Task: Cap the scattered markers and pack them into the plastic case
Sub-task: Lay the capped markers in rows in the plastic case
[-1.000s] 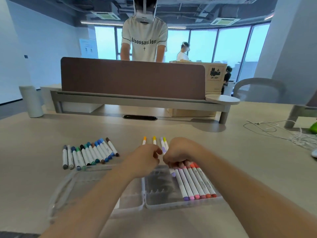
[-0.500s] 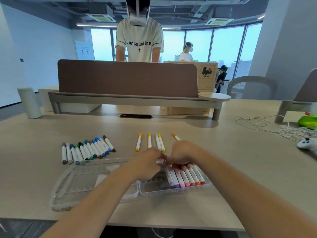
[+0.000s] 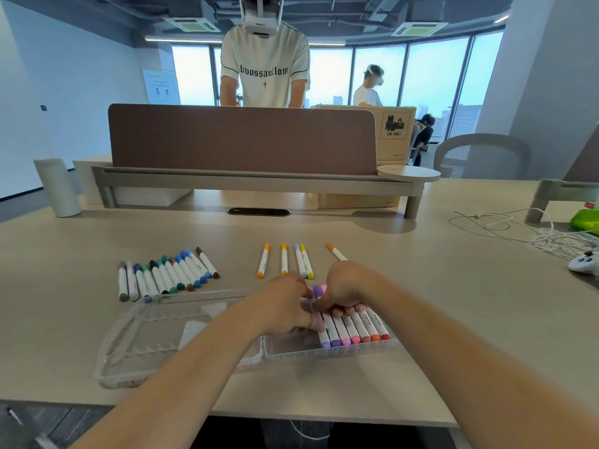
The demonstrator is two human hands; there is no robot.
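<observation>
The clear plastic case (image 3: 152, 338) lies open at the table's near edge. Its right half holds a row of packed markers (image 3: 356, 330) with purple, pink and red caps. My left hand (image 3: 285, 303) and my right hand (image 3: 348, 288) meet over the far end of that row. The left hand's fingers pinch the leftmost purple marker (image 3: 324, 337) as it lies in the case. My right thumb presses the same marker, with the other fingers curled over the row. Several capped blue, green and grey markers (image 3: 165, 277) lie left of the hands. Yellow and orange markers (image 3: 284, 259) lie beyond them.
One orange marker (image 3: 335, 252) lies slanted behind my right hand. White cables (image 3: 518, 228), a white game controller (image 3: 583, 262) and a green object (image 3: 585, 220) sit at the right. A desk divider (image 3: 243, 140) stands across the back, with a person behind it.
My hands have come down from holding a marker between them above the table onto the case. The purple marker now lies at the left end of the packed row.
</observation>
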